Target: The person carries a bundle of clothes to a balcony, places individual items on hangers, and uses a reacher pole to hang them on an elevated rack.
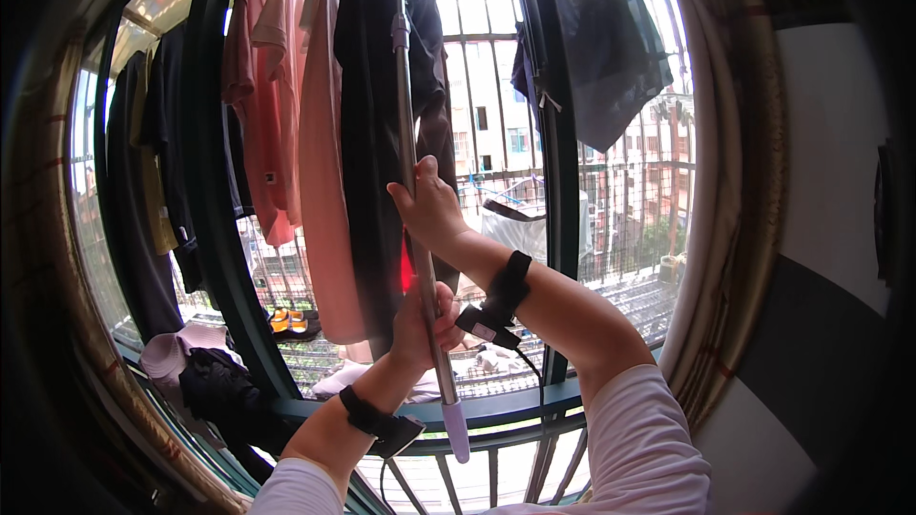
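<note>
A long metal clothes pole point(404, 105) with a lilac grip point(457, 429) at its lower end stands nearly upright before me. My left hand point(420, 326) is wrapped round its lower part, fingers closed. Higher up, my right hand point(434, 210) closes on the same pole, its thumb sticking out to the left. Behind the pole hang long black trousers point(367, 133), close to my right hand. The pole's top runs up to the picture's upper edge among the hung clothes, and what it touches there cannot be made out.
Dark green window frames point(563, 229) stand on both sides. Pink garments point(329, 181) hang left of the trousers, a dark garment point(611, 48) at the right. A pink hat point(176, 353) and black cloth point(219, 386) lie lower left. Curtains point(735, 181) edge the window; bars stand outside.
</note>
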`<control>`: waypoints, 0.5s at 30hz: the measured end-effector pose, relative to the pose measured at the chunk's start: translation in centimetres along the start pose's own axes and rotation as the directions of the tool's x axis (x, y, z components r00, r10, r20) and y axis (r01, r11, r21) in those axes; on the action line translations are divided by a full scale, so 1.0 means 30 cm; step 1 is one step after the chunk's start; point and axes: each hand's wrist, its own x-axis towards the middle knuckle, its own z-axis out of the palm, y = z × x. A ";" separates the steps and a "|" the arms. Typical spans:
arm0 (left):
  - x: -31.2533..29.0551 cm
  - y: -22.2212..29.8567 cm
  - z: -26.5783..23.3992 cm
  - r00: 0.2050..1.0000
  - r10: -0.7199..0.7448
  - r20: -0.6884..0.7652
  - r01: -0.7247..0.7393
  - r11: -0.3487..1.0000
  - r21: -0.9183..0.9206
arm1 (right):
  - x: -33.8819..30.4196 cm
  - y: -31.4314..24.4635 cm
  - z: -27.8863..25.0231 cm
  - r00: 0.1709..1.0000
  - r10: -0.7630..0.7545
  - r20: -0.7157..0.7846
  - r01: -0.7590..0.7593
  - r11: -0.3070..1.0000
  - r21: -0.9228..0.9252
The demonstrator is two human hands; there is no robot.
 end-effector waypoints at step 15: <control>0.045 0.006 -0.022 0.989 -0.112 0.099 0.114 0.993 -0.010 | 0.019 0.098 -0.006 0.995 0.084 -0.058 -0.081 0.996 0.042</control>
